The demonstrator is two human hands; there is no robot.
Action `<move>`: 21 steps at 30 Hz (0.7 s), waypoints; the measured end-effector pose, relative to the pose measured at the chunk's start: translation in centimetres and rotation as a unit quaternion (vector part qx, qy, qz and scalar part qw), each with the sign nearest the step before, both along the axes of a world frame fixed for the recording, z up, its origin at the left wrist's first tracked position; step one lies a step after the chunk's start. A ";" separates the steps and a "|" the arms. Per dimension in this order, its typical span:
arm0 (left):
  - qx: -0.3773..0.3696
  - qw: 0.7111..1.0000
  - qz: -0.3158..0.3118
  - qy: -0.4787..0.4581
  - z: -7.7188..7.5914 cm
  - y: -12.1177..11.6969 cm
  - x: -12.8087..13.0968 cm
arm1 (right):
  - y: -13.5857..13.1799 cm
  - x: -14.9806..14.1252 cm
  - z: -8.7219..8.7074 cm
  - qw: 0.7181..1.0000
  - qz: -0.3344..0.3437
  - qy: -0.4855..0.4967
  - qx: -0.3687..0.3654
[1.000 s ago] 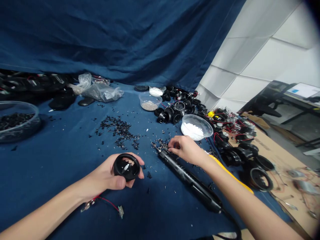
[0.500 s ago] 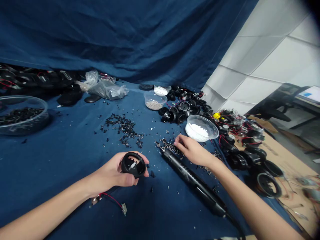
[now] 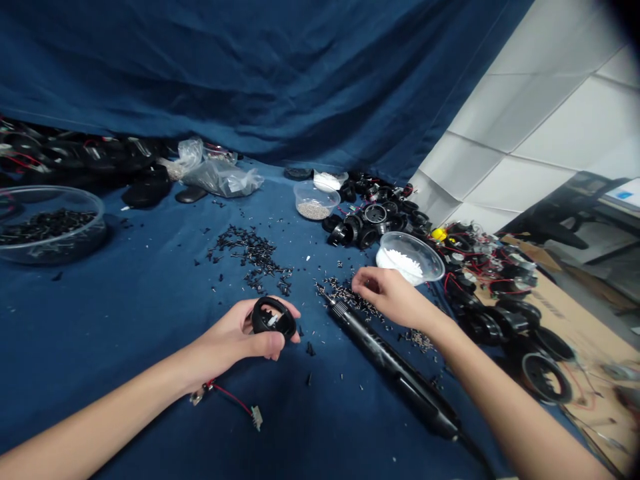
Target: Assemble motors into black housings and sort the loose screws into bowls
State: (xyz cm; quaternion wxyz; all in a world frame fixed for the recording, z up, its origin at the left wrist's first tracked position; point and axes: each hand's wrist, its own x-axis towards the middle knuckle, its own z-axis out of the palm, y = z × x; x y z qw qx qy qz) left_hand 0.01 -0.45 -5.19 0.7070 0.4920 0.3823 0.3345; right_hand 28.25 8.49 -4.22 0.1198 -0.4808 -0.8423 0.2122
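Observation:
My left hand (image 3: 250, 331) is wrapped round a black round plastic housing (image 3: 281, 327), its open side turned up and a small white part inside. Red wires with a small circuit board (image 3: 257, 417) hang below that wrist. My right hand (image 3: 383, 291) hovers over a scatter of small screws (image 3: 345, 293), its fingertips pinched together; whether a screw is between them is too small to see. Just left of the right forearm lies a black electric screwdriver (image 3: 395, 370), its bit pointing away from me toward the screws.
A clear bowl of white pieces (image 3: 410, 257) stands just beyond my right hand. Black screws (image 3: 250, 257) lie spread mid-table. Further back are a tub of small metal parts (image 3: 317, 200) and piled black housings (image 3: 375, 213). A large clear bowl (image 3: 53, 227) sits at left.
The view has shifted slightly, moving everything a little to the right. My left hand has tilted the housing somewhat. The right hand stays over the screws with its fingers drawn together.

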 end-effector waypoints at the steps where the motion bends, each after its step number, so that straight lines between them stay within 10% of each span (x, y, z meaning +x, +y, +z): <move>1: -0.001 1.000 -0.002 0.000 0.0 0.0 0.0 | 0.0 0.1 -0.1 1.000 0.011 -0.002 -0.007; 21: -0.002 1.000 0.002 0.027 0.3 -0.3 0.3 | -0.4 -0.7 -1.4 1.000 -0.001 -0.024 0.001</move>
